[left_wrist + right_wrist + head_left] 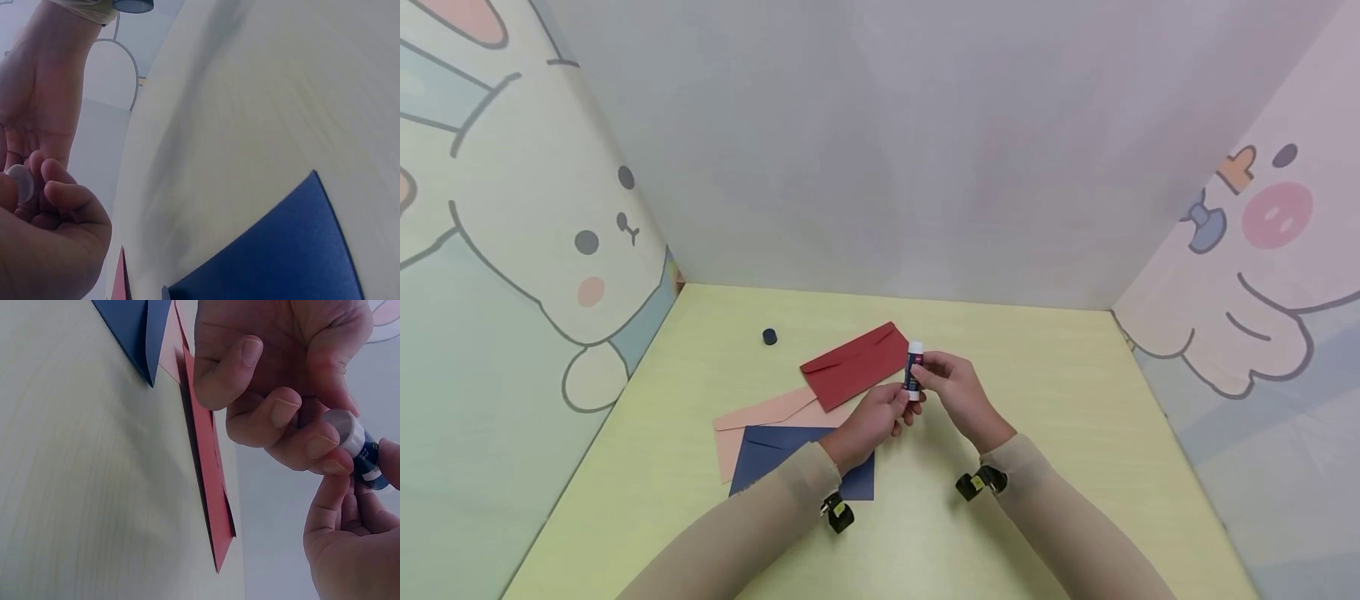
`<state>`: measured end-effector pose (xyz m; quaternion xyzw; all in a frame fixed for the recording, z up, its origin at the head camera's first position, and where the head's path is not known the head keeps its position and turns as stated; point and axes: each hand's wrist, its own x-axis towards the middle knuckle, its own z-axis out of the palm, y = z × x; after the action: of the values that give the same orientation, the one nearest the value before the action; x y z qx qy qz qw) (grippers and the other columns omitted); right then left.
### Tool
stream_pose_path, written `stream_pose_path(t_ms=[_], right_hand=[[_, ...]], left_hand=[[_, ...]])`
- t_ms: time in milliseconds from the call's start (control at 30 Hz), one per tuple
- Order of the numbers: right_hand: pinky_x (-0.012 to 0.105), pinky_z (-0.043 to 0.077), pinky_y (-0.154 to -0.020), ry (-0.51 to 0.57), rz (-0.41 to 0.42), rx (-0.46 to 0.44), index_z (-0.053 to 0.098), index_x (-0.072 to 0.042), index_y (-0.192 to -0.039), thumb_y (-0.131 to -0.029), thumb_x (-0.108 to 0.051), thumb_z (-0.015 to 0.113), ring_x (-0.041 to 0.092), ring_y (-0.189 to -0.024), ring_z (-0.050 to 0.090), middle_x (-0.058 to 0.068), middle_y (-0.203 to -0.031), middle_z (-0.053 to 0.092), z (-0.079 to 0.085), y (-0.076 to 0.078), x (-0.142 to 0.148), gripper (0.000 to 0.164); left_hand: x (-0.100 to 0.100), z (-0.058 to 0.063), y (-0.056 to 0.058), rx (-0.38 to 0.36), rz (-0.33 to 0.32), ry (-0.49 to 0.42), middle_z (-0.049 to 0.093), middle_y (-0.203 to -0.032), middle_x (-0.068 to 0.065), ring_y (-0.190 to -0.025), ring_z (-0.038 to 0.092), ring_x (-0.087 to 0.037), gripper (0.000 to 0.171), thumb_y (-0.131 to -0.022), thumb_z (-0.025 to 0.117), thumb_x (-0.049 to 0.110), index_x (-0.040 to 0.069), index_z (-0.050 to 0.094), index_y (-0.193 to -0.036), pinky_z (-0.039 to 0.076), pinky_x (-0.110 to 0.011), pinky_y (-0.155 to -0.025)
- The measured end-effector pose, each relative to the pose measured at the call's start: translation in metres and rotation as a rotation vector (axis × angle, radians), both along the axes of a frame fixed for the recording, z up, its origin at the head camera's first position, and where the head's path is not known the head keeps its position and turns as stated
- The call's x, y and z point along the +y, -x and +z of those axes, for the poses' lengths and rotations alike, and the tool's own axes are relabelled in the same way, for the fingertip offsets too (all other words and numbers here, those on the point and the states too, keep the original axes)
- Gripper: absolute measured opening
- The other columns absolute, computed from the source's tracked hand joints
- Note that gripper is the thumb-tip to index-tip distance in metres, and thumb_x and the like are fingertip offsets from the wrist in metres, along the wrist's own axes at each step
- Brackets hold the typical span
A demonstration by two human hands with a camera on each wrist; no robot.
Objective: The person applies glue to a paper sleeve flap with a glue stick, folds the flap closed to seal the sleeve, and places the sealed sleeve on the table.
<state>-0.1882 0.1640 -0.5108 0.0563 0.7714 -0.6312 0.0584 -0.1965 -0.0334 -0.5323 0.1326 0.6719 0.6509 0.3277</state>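
A glue stick (913, 371) with a dark printed label is held upright between both hands in the head view. My left hand (876, 418) pinches its white lower end between thumb and fingers. Higher up, the thumb and fingers of my right hand (955, 390) grip the labelled barrel. In the right wrist view the white base of the glue stick (351, 432) shows between the left fingers. Just behind the hands lies a red envelope (857, 362). The blue envelope (790, 446) lies partly under my left forearm.
A pink envelope (727, 446) lies partly beneath the red and blue ones. The small black cap (770, 336) sits farther back on the pale yellow table (1075, 400). Cartoon-printed fabric walls (527, 250) rise around the table on the sides.
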Motion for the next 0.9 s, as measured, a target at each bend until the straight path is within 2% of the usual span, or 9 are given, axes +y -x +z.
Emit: stream_pose_path(t_ms=[267,400,467,567,700,800,900], right_hand=[[0.034,0.054,-0.109,0.0,0.012,0.007,0.076,0.003,-0.142,-0.119,-0.019,0.071,0.018,-0.114,0.07,0.015,-0.129,0.081,0.001,-0.001,0.001,0.032],[0.033,0.054,-0.109,0.0,0.012,0.011,0.076,0.004,-0.143,-0.119,-0.019,0.071,0.018,-0.114,0.07,0.016,-0.129,0.081,0.002,0.0,0.002,0.033],[0.031,0.056,-0.107,0.003,0.009,0.018,0.075,0.005,-0.142,-0.119,-0.018,0.071,0.017,-0.112,0.07,0.015,-0.129,0.08,0.002,0.001,0.003,0.033],[0.028,0.059,-0.104,0.013,-0.005,0.024,0.075,0.006,-0.141,-0.119,-0.017,0.072,0.017,-0.111,0.07,0.015,-0.127,0.08,0.002,0.003,0.004,0.032],[0.03,0.061,-0.103,0.029,-0.02,0.019,0.076,0.005,-0.138,-0.117,-0.016,0.075,0.017,-0.111,0.07,0.012,-0.124,0.08,0.001,0.004,0.004,0.031],[0.031,0.059,-0.104,0.033,-0.019,0.008,0.077,0.004,-0.137,-0.116,-0.017,0.077,0.017,-0.112,0.069,0.009,-0.123,0.08,0.0,0.004,0.001,0.03],[0.029,0.059,-0.1,0.035,-0.015,0.009,0.077,0.004,-0.136,-0.115,-0.017,0.078,0.017,-0.111,0.07,0.009,-0.122,0.08,0.001,0.002,-0.003,0.03]], left_hand=[[0.001,-0.003,0.0,0.015,0.003,-0.002,0.069,-0.12,-0.011,-0.098,0.058,-0.017,0.045,-0.13,0.043,0.02,-0.01,0.065,-0.154,0.047,-0.025,-0.079],[0.003,-0.003,-0.001,0.043,0.02,0.003,0.07,-0.122,-0.014,-0.098,0.059,-0.018,0.043,-0.129,0.045,0.021,-0.007,0.068,-0.152,0.048,-0.027,-0.08],[0.003,-0.002,-0.002,0.076,0.058,0.024,0.074,-0.123,-0.017,-0.098,0.061,-0.019,0.041,-0.128,0.049,0.024,-0.004,0.072,-0.148,0.05,-0.029,-0.081],[0.005,-0.001,-0.005,0.151,0.171,0.089,0.08,-0.12,-0.016,-0.098,0.065,-0.019,0.039,-0.124,0.061,0.033,0.003,0.081,-0.138,0.053,-0.031,-0.083],[0.008,0.001,-0.008,0.275,0.328,0.188,0.082,-0.108,-0.01,-0.094,0.069,-0.017,0.037,-0.11,0.084,0.044,0.007,0.084,-0.118,0.056,-0.03,-0.081],[0.009,0.001,-0.01,0.356,0.37,0.25,0.078,-0.099,-0.007,-0.087,0.066,-0.015,0.04,-0.101,0.095,0.044,0.009,0.078,-0.108,0.054,-0.027,-0.073],[0.009,0.001,-0.011,0.403,0.371,0.287,0.073,-0.092,-0.006,-0.08,0.061,-0.013,0.041,-0.1,0.096,0.042,0.01,0.071,-0.102,0.048,-0.026,-0.067]])
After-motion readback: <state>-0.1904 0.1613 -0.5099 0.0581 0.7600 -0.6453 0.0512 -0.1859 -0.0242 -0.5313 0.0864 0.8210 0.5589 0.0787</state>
